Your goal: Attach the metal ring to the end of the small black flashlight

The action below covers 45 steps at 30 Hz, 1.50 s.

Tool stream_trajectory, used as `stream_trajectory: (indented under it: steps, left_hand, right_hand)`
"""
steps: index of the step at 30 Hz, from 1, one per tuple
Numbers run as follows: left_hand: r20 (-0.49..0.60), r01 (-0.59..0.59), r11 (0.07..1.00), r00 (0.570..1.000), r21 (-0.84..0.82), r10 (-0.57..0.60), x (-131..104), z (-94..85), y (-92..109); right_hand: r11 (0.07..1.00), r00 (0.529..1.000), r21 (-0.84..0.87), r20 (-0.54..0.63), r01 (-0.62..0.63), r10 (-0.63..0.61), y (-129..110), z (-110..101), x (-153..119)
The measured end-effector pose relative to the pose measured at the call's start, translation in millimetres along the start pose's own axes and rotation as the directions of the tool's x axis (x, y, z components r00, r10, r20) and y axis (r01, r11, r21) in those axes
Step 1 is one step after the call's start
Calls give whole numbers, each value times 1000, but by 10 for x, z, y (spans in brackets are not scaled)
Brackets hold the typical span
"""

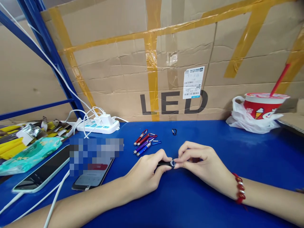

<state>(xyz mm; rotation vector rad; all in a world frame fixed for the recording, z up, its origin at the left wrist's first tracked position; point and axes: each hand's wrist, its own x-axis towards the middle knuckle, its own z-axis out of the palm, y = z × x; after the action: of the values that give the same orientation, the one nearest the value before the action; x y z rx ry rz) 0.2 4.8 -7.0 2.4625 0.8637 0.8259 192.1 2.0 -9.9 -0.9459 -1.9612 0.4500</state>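
**Two hands meet on a small black torch at mid-desk**

The left hand [147, 172] has its fingers wrapped around a little black torch [165, 163], gripping the barrel low over the blue desk [213, 196]. The right hand [201, 161] comes in from the other side, its fingertips pinched narrow on the torch's metal end, so both hands are touching the same piece (a red bead bracelet [239, 190] sits on the right wrist).

Just beyond the hands lies a cluster of small red and purple torches [144, 143] with clips, and a lone black clip [174, 131] rests apart from them. Off to the left, two phones [71, 172] lie flat, cables running up to a white power strip [98, 125]. Far right, a red cup [262, 106] with a straw stands on a white plastic bag against the taped cardboard box [166, 63] marked LED.
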Motion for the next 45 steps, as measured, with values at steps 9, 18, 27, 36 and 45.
stream_trajectory:
  steps: [9, 18, 27, 36, 45]
  left_hand:
    - [53, -95, 995, 994, -18, 95, -16, -10, -11]
    - [-8, -128, 987, 992, 93, 129, -7, 21, -23]
    - [-75, -24, 998, 997, 60, 29, 47, 12, 8]
    - [-76, 11, 998, 997, 60, -7, 61, 4, 8]
    - [3, -11, 1000, 1000, 29, 11, 32, 7, -16]
  right_hand:
    - [1000, 998, -3, 62, 24, -23, -30, -7, -20]
    - [836, 856, 261, 344, -482, 386, -3, 30, 42]
    - [859, 887, 254, 258, -445, 384, -23, 4, 63]
    - [938, 965, 226, 47, -263, 260, -47, 17, 31]
    - [935, 974, 273, 45, -227, 223, 19, 21, 15]
